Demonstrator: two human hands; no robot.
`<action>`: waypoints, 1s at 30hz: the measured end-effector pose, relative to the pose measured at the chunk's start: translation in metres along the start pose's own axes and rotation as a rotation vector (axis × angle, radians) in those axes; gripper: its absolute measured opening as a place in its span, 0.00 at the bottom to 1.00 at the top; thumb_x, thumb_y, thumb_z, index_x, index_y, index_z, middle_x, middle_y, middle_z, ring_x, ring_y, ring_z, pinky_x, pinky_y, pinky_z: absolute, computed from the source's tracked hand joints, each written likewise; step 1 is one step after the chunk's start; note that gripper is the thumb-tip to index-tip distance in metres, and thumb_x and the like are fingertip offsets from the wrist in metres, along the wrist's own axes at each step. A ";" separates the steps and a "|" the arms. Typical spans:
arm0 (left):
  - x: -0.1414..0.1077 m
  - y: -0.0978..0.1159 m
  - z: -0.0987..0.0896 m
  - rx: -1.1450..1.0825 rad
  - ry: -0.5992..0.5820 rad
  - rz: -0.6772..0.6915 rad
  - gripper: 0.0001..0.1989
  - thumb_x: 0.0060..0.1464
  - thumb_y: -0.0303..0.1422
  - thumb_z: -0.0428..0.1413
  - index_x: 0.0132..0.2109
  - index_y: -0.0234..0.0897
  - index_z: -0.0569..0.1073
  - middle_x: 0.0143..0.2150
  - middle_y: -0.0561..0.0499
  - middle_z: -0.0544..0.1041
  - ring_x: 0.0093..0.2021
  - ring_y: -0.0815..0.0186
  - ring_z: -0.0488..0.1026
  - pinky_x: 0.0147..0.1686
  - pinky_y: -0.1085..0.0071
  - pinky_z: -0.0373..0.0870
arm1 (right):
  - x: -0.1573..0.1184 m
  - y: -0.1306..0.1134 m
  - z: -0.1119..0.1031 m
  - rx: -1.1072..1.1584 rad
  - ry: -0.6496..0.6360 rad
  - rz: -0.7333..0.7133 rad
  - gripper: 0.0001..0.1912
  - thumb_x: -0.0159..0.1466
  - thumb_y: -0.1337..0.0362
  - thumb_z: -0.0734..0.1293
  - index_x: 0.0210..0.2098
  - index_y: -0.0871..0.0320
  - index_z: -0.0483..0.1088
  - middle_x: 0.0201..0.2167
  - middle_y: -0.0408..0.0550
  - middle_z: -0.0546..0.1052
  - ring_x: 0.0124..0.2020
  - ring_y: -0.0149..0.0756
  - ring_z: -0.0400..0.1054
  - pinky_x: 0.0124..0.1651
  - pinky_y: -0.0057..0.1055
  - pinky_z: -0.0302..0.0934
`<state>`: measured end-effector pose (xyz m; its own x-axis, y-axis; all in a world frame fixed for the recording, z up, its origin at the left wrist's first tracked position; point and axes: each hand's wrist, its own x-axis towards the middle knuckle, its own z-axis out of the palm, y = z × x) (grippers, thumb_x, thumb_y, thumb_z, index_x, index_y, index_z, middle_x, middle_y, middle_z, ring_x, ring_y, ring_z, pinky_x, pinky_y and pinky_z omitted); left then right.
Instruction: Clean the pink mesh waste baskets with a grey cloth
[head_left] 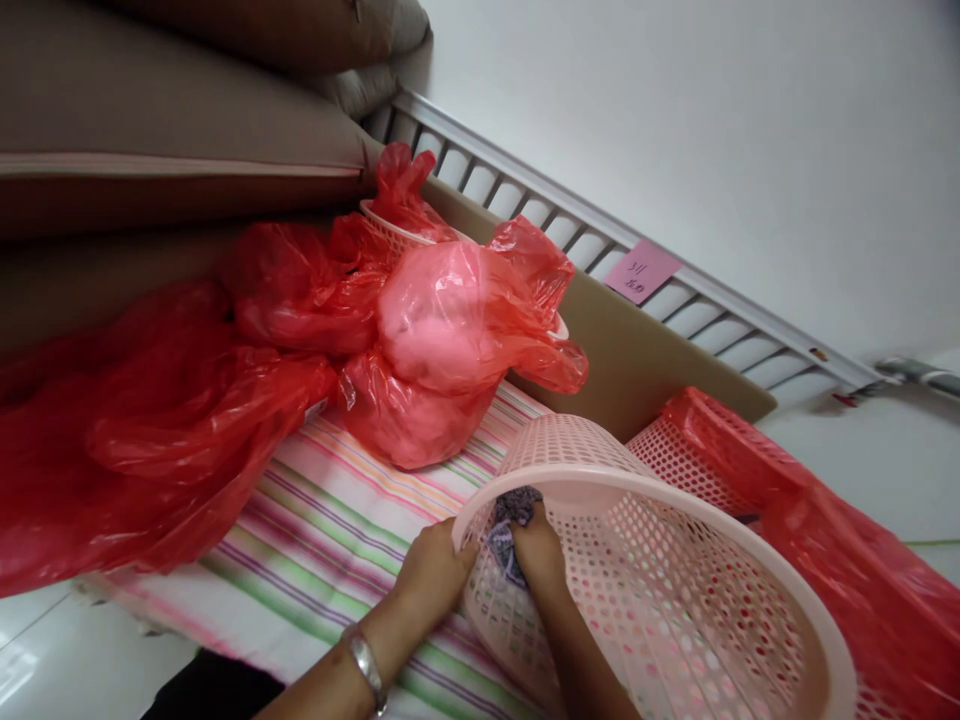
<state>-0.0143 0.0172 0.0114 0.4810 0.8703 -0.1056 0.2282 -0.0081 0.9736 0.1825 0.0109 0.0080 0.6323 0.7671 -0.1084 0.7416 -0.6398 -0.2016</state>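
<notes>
A pale pink perforated plastic basket [660, 485] lies tilted on its side, its mouth facing me. My left hand [437, 570], with a silver bracelet on the wrist, is closed on the basket's left rim. Inside the mouth, my right hand [538, 550] is closed around a crumpled grey-purple cloth [506, 550] and presses it against the inner wall near that rim. My right fingertips are partly hidden by the cloth. Beneath the basket spreads a striped sheet [337, 510] in white, green, pink and purple.
Filled red plastic bags [442, 320] sit beyond my hands, with a large red bag [150, 430] at left. Another basket [690, 450] with red plastic stands at right. Rolled brown mattresses [187, 120] rise at upper left. A pink note [641, 272] hangs on the metal rail [540, 195].
</notes>
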 end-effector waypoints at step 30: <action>-0.005 0.003 -0.001 -0.027 -0.024 0.033 0.16 0.53 0.36 0.49 0.39 0.35 0.79 0.37 0.46 0.82 0.38 0.58 0.77 0.37 0.69 0.69 | -0.029 0.003 -0.001 0.007 -0.050 -0.030 0.22 0.62 0.64 0.58 0.55 0.60 0.57 0.44 0.55 0.75 0.45 0.44 0.71 0.44 0.30 0.59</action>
<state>-0.0168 0.0128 0.0149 0.5078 0.8579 -0.0782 0.1894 -0.0227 0.9816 0.1667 -0.0138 0.0115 0.5978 0.7874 -0.1503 0.7585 -0.6163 -0.2120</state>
